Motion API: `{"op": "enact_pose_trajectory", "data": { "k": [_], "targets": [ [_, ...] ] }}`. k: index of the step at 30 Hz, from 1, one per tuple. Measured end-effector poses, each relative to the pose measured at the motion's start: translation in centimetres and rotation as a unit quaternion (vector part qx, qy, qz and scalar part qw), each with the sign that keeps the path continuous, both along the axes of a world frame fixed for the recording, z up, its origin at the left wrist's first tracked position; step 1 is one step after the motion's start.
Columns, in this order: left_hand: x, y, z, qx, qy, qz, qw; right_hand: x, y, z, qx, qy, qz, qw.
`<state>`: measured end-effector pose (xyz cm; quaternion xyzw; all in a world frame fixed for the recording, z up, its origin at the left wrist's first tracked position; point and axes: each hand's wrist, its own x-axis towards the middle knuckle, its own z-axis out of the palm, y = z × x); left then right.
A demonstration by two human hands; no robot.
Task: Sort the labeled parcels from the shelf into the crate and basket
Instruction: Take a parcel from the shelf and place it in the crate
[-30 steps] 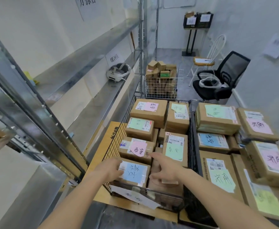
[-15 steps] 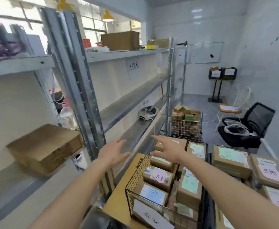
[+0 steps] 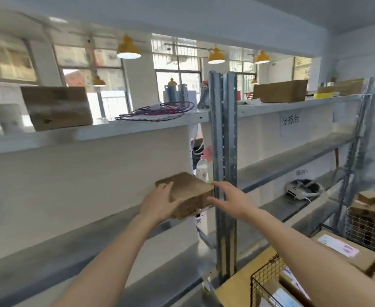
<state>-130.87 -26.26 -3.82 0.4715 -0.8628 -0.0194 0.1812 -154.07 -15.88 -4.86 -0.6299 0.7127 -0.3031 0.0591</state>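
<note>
Metal shelf unit fills most of the view, grey upright post centre, w/ several levels running left to right. Top level carries a big brown box at left, a coil of purple cable mid, another carton at right. Wire basket sits bottom right w/ labeled parcels inside; more parcels beside it, one w/ a pink label. White headset lies on a lower level, right of the post. Brown parcel sits on the middle level, just left of the post, its label not visible from here. Left hand touches its left side, fingers fairly straight, thumb on the front face. Right hand is at its right edge, fingers spread and straight; grip not closed round it.
</note>
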Motion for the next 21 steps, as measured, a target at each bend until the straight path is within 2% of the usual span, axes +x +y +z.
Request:
{"op": "enact_pose_trajectory", "data": {
  "k": [8, 15, 18, 21],
  "targets": [
    [4.3, -5.2, -1.3, 0.021, 0.022, 0.035, 0.999, 2.0, -7.6, 0.0, 0.047, 0.037, 0.001, 0.998],
    [3.3, -12.8, -4.7, 0.107, 0.021, 0.021, 0.994, 0.8, -14.8, -1.7, 0.091, 0.052, -0.038, 0.994],
    [2.4, -15.8, -6.6, 0.172, 0.065, 0.016, 0.983, 0.4, -17.4, -2.5, 0.103, 0.039, -0.054, 0.993],
    [1.2, -18.6, -9.0, 0.246, 0.147, 0.014, 0.958, 0.5, -19.2, -3.2, 0.115, 0.017, -0.06, 0.991]
  ]
}}
